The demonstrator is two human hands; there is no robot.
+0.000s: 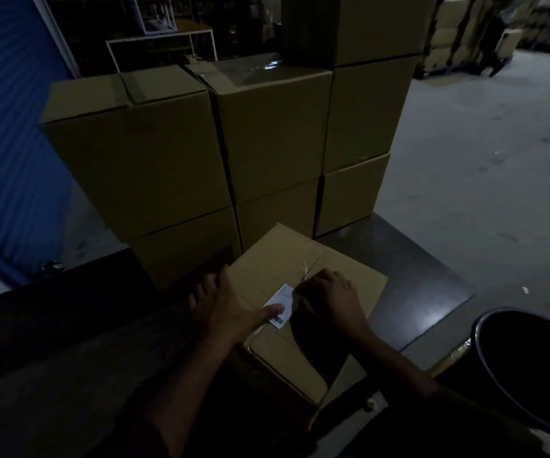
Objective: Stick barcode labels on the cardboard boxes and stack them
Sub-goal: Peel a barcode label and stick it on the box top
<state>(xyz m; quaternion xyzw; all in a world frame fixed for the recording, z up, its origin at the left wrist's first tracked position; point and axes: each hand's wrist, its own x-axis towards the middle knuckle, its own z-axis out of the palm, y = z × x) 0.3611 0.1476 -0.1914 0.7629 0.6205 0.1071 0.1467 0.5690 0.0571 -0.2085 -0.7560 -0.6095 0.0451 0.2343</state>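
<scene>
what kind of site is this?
Probably a warehouse or packing area: sealed cardboard boxes stacked in columns, more loaded stacks across a bare concrete floor, and both hands, left and right, on a barcode label atop a box.

Both hands [227,305] on label [280,305]

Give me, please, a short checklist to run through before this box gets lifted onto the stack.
1. Label lies on the top of the box: ok.
2. Label pressed flat all over: cannot tell; the left hand presses it with the thumb, and the right hand covers its far edge.
3. Top flaps of the box taped shut: cannot tell; the seam looks torn near the right hand.
4. Room on the stack: ok; the left and middle columns are lower than the right one.
5. Box sits fully on the table: ok.
</scene>
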